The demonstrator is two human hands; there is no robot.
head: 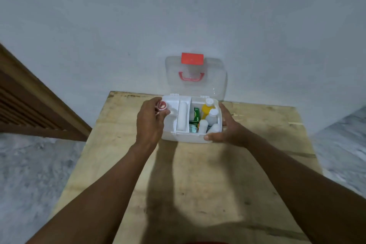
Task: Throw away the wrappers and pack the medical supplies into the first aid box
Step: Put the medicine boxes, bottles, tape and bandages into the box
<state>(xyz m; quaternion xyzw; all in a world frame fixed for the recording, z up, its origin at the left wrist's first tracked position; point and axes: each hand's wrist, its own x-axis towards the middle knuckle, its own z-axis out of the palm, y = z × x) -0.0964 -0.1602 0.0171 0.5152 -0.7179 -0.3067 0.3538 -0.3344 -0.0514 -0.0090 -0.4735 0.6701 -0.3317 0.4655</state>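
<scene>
While supplies fill it, first aid box (clear lid raised) stands open.

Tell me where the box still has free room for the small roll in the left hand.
The left compartment, between the box wall and the white bandage roll, looks bare. The right side, with the bottles and green packets, is crowded.

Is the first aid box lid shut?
No, the clear lid stands open against the wall behind the first aid box, with the supplies inside exposed.
</scene>
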